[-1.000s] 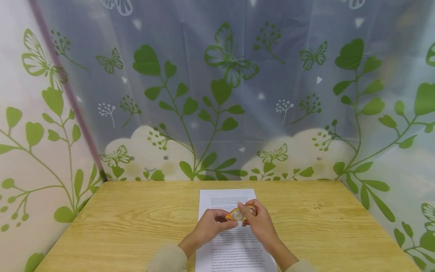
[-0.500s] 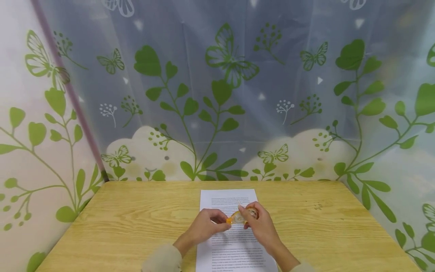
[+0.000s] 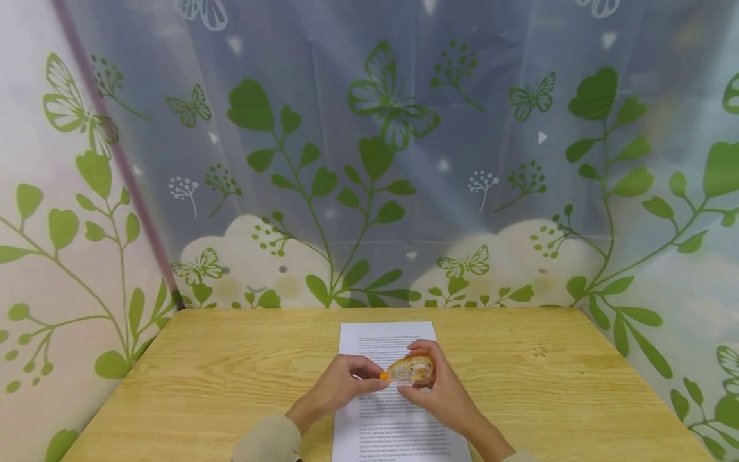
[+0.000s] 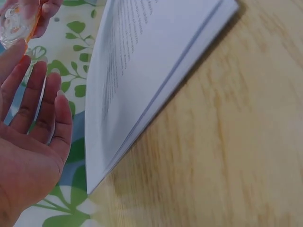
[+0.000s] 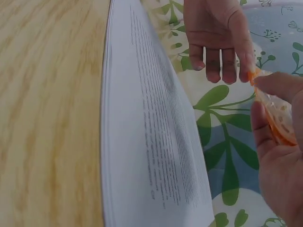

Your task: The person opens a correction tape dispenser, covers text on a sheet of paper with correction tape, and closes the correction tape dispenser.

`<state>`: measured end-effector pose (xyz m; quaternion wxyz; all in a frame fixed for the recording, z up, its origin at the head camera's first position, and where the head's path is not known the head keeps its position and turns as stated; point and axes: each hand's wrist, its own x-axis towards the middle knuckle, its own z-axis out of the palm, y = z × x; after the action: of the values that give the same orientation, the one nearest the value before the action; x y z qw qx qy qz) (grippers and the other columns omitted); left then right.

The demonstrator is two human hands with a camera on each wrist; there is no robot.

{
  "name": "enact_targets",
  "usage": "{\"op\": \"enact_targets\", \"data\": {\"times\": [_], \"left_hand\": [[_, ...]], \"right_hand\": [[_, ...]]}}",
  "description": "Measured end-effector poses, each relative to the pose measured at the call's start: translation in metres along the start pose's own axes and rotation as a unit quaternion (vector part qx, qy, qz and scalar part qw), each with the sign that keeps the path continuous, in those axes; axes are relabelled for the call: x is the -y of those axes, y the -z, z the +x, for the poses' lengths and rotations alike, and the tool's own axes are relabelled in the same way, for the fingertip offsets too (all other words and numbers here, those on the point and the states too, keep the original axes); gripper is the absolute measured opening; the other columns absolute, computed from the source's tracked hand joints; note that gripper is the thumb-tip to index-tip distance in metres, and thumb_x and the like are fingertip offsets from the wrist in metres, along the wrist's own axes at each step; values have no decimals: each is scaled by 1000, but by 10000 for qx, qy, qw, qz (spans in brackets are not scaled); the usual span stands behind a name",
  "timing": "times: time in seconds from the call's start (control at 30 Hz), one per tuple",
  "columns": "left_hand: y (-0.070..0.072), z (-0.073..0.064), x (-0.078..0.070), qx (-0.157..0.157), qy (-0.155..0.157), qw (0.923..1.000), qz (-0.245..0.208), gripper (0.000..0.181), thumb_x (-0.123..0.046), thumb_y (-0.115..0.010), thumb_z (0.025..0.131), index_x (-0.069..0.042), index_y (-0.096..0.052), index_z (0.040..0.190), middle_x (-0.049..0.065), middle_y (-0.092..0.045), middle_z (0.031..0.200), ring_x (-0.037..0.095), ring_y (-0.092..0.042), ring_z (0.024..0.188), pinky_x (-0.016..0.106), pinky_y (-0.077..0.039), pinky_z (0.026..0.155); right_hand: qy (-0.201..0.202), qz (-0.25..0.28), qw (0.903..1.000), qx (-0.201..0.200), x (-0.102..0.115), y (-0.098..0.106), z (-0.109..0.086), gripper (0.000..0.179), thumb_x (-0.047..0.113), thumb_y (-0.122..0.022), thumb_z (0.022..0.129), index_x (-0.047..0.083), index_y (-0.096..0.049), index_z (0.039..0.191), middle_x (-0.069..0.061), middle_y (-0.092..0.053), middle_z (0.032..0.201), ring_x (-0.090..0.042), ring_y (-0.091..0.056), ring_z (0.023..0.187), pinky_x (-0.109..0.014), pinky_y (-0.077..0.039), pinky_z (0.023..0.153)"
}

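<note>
A correction tape (image 3: 412, 370) with a clear body, orange edging and round reels inside is held above the printed paper (image 3: 398, 433). My right hand (image 3: 443, 390) grips its wide end, thumb along the near side and fingers around the far side. At the narrow orange tip (image 3: 385, 376), my left hand (image 3: 340, 385) pinches with thumb and index finger. The other left fingers (image 4: 35, 101) extend loosely in the left wrist view. Part of the tape's body (image 5: 279, 116) lies hidden behind the right hand in the right wrist view.
The paper is a stack of several sheets, lying lengthwise on a wooden table (image 3: 231, 359). Behind the table's far edge hangs a curtain (image 3: 312, 212) printed with green leaves and butterflies. Similar printed fabric (image 3: 75, 256) stands along the left side.
The right thumb has shifted from across the correction tape's top to its near side, exposing more of the body. The left hand has moved slightly left and now pinches only the orange tip.
</note>
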<state>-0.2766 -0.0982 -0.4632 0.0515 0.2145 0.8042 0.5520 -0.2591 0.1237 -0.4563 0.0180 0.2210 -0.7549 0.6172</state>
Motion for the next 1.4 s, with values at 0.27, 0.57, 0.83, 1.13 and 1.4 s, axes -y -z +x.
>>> {"op": "enact_targets", "data": {"times": [0.27,0.57,0.83,1.13,1.4], "left_hand": [[2,-1,-2,55,88,9998,-175,16,-22,-76,83,-8,-74,91,-1,-70,84,17,-63,79,26,-51,67],[6,-4,-2,21,97,9993,-347,21,-20,-76,83,-6,-73,98,3,-69,93,18,-65,83,26,-52,69],[17,-4,-1,-278,139,9940,1045,50,-35,-76,81,-11,-64,123,4,-59,125,29,-56,112,43,-49,88],[30,-12,9,-897,177,9231,3734,70,-50,-67,83,-13,-50,140,17,-46,141,40,-45,124,60,-35,96],[35,-17,17,-703,590,8973,4317,76,-64,-55,86,-17,-42,145,18,-35,148,42,-33,133,60,-26,104]], "right_hand": [[1269,-1319,9831,-81,-5,3,-1,42,9,-79,79,18,-57,115,2,-55,111,-13,-55,88,-29,-52,64],[1810,-2559,9489,-357,-8,6,3,43,16,-83,75,21,-61,112,13,-55,107,-6,-54,88,-24,-50,66],[1486,-3344,9237,-1137,-10,14,6,46,27,-87,68,21,-65,108,11,-61,106,-6,-58,84,-23,-49,61],[342,-3798,9100,-1628,-21,40,11,42,39,-81,75,14,-67,105,-1,-60,106,-16,-57,82,-29,-46,54],[-1373,-4250,8825,-1474,-36,67,5,51,53,-67,83,6,-60,102,-9,-58,105,-26,-55,87,-38,-47,57]]}}
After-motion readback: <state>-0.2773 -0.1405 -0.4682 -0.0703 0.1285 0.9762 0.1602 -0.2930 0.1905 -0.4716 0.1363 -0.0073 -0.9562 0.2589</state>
